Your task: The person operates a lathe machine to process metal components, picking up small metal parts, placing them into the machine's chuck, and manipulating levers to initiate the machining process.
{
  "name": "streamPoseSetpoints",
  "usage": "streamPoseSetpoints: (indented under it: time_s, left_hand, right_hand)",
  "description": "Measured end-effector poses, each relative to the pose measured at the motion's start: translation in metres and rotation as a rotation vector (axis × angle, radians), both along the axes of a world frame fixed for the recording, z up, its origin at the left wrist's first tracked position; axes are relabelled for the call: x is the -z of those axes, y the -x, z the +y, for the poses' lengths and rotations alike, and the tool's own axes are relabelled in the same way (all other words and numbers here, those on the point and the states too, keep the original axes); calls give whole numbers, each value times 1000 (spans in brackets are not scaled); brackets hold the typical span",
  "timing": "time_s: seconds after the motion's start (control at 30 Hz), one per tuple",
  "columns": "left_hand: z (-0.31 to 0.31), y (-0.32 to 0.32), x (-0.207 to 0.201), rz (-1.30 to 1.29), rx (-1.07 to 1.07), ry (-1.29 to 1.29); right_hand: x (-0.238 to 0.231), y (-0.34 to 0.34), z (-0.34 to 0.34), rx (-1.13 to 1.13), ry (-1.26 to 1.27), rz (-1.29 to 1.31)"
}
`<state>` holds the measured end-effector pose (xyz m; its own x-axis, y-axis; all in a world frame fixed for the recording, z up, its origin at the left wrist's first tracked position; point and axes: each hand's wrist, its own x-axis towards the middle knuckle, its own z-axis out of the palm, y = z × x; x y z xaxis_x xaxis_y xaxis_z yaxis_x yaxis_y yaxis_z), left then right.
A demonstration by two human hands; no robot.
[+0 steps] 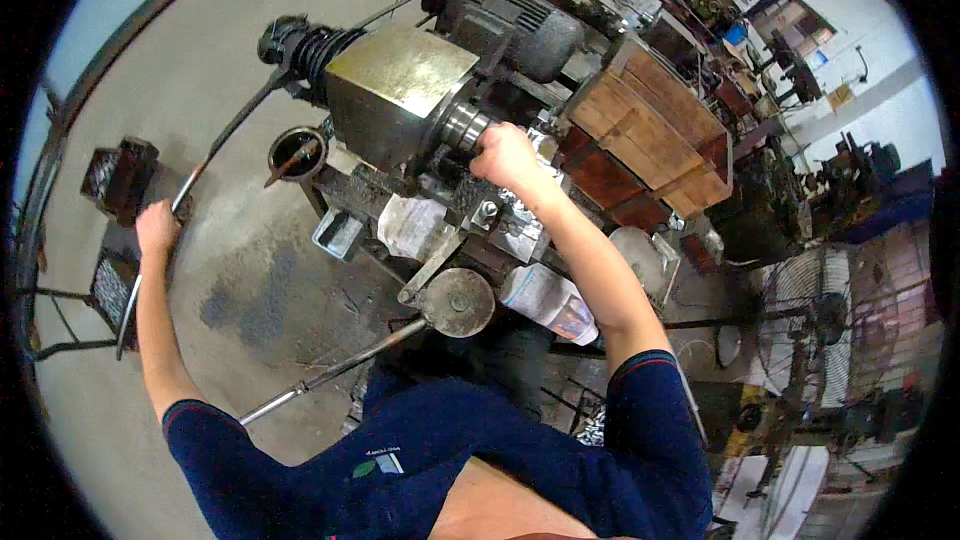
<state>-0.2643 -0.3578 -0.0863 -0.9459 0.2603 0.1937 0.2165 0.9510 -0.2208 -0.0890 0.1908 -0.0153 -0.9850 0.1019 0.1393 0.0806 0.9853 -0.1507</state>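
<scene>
My left hand (158, 228) is wrapped round a long metal lever (215, 145) at the left, which runs up to the coil-spring end of a small lathe-like machine. My right hand (505, 155) is closed at the front of the machine's round steel chuck (464, 127). What its fingers pinch there, if anything, is hidden. The chuck sticks out of a boxy headstock (400, 70) with a shiny metal top. Below my right hand lie the machine's tool slide and metal bits (487, 212).
A ribbed motor (510, 25) sits behind the headstock. Wooden boxes (645, 130) stand at the right, and a large fan (815, 325) farther right. Nearer me are a second lever (330, 375), a round metal disc (458, 302) and a plastic bottle (550, 302). A dark pot (297, 153) hangs left.
</scene>
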Motion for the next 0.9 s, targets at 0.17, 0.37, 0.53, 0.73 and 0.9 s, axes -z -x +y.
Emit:
streamPoseSetpoints:
  time_s: [0.17,0.37,0.53,0.73,0.9]
  left_hand:
    - [80,-19,62,207,384,-1128]
    - [169,-57,225,-496,300,-503]
    - [209,-19,189,-343,437,277]
    - [196,-32,168,-444,391,-96]
    - [111,-45,182,-585,163,-234]
  right_hand:
    - [-27,-67,4,-235,106,456]
    - [-24,-208,56,26,129,400]
    - [23,-357,124,507,43,210]
    - [108,-563,190,1345,10,-428]
    - [131,-570,114,1375,-19,-370]
